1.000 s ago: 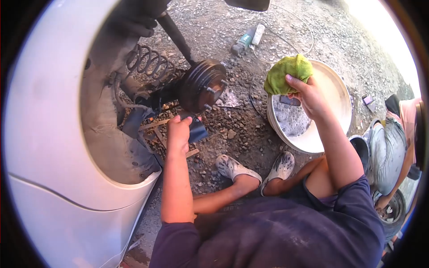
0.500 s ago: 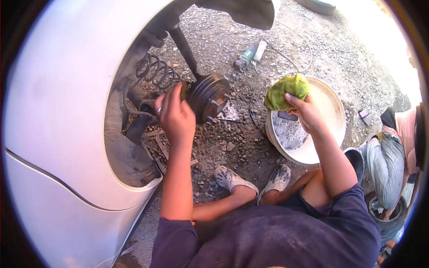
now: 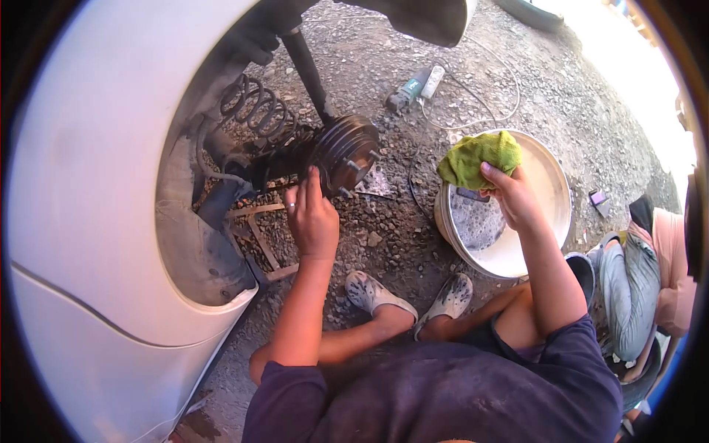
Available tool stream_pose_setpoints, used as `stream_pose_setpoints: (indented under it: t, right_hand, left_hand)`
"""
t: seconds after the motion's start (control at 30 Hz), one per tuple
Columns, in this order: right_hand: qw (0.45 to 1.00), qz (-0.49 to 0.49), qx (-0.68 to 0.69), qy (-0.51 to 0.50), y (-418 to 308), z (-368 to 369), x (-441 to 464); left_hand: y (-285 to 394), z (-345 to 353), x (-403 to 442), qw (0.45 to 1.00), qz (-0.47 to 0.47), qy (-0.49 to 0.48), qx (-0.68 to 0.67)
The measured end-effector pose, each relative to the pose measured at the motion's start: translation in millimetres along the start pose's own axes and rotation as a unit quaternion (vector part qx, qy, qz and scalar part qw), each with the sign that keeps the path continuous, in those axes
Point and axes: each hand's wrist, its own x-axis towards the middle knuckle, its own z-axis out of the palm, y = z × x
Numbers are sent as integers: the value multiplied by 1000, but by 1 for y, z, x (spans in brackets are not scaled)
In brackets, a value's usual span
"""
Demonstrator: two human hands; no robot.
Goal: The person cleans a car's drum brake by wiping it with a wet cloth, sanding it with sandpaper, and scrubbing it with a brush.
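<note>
My left hand [image 3: 316, 221] reaches up to the lower left edge of the ribbed, rusty brake drum [image 3: 346, 153]. Its fingers are pressed together against something dark, too hidden to name. Studs stick out from the drum's right face. My right hand [image 3: 513, 198] grips a bunched green cloth [image 3: 480, 159] above the far left rim of the white bucket [image 3: 543, 251]. Foamy water [image 3: 476, 223] shows inside the bucket, and a dark object [image 3: 471, 194] lies partly hidden under the cloth.
The white car body [image 3: 88, 221] and open wheel arch fill the left, with a coil spring [image 3: 255, 107]. A green angle grinder [image 3: 408, 90] and cable lie on gravel behind. Another person's grey-clothed leg [image 3: 628, 295] is at right, near a tyre [image 3: 642, 376].
The dark sheet seen in my left hand is now mostly hidden; that hand rose, then moved down and right along the drum. My right hand keeps the cloth, slightly lower in view.
</note>
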Motion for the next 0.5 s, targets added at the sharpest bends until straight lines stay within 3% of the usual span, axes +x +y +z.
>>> stream_pose_setpoints:
  t: [0.1,0.17,0.23,0.27,0.33,0.4,0.47,0.5]
  right_hand:
    - [1000,2,3,-9,5,-5,-1]
    - [1000,-2,3,-27,3,-12,0]
    - [998,7,-61,-20,3,-24,-2]
    - [998,-2,-66,-22,0,-35,-1]
    - [969,10,-241,-57,-7,-58,-7]
    - [956,38,-287,-56,-14,-64,-9]
    - [817,116,-560,-76,-19,-58,-1]
    - [817,111,-560,-76,-12,-56,13]
  left_hand:
    - [-6,-4,-40,994,-67,-72,43]
    - [-32,11,-102,967,-104,-227,45]
    - [-54,20,-171,909,-221,-345,79]
    - [-62,16,-179,912,-223,-335,75]
    - [-65,5,-197,870,-357,-337,47]
    - [-67,-5,-197,876,-361,-319,41]
    - [-69,-18,-164,888,-356,-289,39]
    - [-67,-24,-148,889,-353,-292,6]
